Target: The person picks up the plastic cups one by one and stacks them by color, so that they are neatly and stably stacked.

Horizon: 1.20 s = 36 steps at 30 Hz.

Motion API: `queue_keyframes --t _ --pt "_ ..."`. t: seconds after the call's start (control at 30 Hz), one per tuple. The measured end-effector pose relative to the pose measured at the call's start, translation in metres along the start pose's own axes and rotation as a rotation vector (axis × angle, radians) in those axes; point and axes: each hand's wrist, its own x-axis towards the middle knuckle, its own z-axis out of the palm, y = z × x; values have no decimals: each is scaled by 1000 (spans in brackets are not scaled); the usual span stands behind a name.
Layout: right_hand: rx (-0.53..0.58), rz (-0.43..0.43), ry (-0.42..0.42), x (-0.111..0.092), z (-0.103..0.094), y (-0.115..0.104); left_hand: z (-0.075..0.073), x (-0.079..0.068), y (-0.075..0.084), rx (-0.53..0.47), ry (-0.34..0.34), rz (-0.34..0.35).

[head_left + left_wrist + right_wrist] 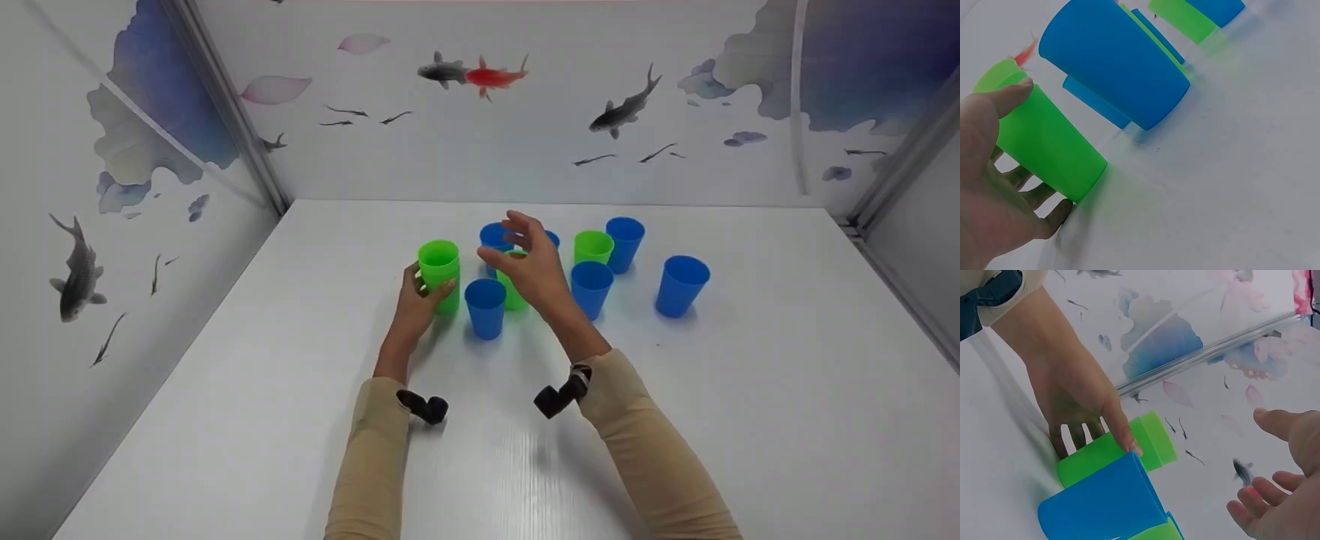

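Observation:
Nested green cups (440,261) stand upright at the left of the group, the upper one's rim showing above the lower. My left hand (415,309) grips them from the left, thumb (1013,97) on the near side and fingers around the far side. Just right of them stands a blue cup (486,311). Above the middle cups hovers my right hand (534,268), fingers spread and holding nothing. Partly behind it are a green cup (516,298) and a blue cup (553,238); another blue cup (495,235) is farther back.
On the right side of the group, a green cup (593,244) stands between two blue cups, one behind (625,244) and one in front (591,289). Another blue cup (681,286) stands apart at the far right. A printed wall (465,165) borders the white table (750,420) at the back.

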Motion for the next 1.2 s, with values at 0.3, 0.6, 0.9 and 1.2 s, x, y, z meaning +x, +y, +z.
queue_keyframes --t 0.3,0.6,0.9,1.2 --pt "43 -14 104 -1 -12 24 3 0 2 -12 2 11" --pt "11 19 156 4 -20 44 3 0 1 -7 4 -1" --pt "-39 54 133 7 -18 63 2 -1 -2 -8 -2 16" --pt "-75 53 147 8 -10 72 0 -1 -4 -30 -4 38"
